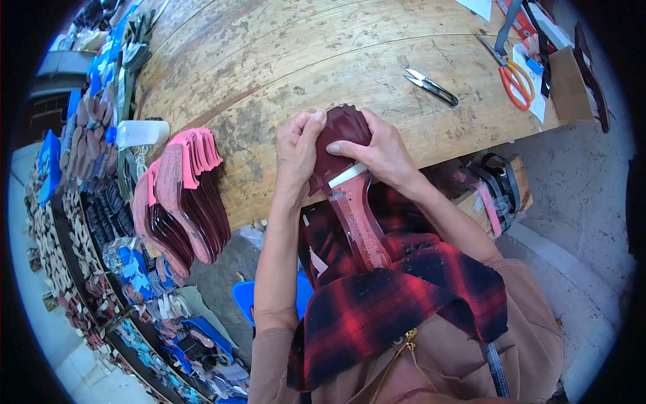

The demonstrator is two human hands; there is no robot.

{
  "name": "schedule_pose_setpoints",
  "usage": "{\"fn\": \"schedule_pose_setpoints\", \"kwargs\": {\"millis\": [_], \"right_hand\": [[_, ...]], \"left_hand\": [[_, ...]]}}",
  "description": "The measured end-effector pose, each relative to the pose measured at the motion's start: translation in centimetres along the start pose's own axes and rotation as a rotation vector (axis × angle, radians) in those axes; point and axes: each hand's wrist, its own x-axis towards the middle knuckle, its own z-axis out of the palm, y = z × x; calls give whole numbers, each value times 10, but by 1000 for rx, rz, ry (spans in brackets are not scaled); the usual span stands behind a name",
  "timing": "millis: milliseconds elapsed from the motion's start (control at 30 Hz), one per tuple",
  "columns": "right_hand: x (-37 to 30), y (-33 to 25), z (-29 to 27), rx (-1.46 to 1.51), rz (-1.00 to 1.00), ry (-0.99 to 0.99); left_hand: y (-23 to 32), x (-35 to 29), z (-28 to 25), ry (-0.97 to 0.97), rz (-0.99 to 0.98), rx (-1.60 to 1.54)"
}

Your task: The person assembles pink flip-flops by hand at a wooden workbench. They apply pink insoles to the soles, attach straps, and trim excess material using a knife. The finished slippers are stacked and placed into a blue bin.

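A shoe insole (pixel 359 219) with a pink underside lies between my hands at the table's front edge, its narrow end against the plaid cloth on my lap. Dark maroon glossy material (pixel 345 124) with a notched rim covers its broad end, and a white strip (pixel 347 176) crosses below. My left hand (pixel 297 151) is closed on the left edge of the maroon part. On the other side, my right hand (pixel 383 151) grips the right edge, thumb pressed across the surface. Left of my hands, several similar pink and maroon insoles (pixel 198 202) stand stacked, overhanging the table edge.
On the wooden table (pixel 282 54) lie thread snips (pixel 432 86) and orange-handled scissors (pixel 515 81) at right. A blue-capped bottle (pixel 141 133) rests at left. Racks full of shoe parts (pixel 74 262) line the left side. A blue stool (pixel 249 296) is below; strapped items (pixel 501 178) sit under the table.
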Motion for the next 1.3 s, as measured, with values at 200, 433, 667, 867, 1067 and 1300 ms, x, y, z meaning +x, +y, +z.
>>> {"fn": "schedule_pose_setpoints", "kwargs": {"millis": [200,433,667,867,1067,1300], "right_hand": [[-13,3,29,209,-34,110],[-29,-22,-3,574,362,-270],[-61,-7,10,104,-68,-25],[-64,14,17,340,5,72],[-66,38,3,606,265,-64],[-68,45,-4,631,328,-74]], "left_hand": [[5,-28,-10,-1,-128,-249],[-5,-39,-26,-39,-122,-211],[-24,-43,-19,-80,-73,-309],[-34,-45,-13,-168,-94,-306],[-35,-29,-8,-240,-133,4],[-29,-26,-12,-348,-186,82]]}}
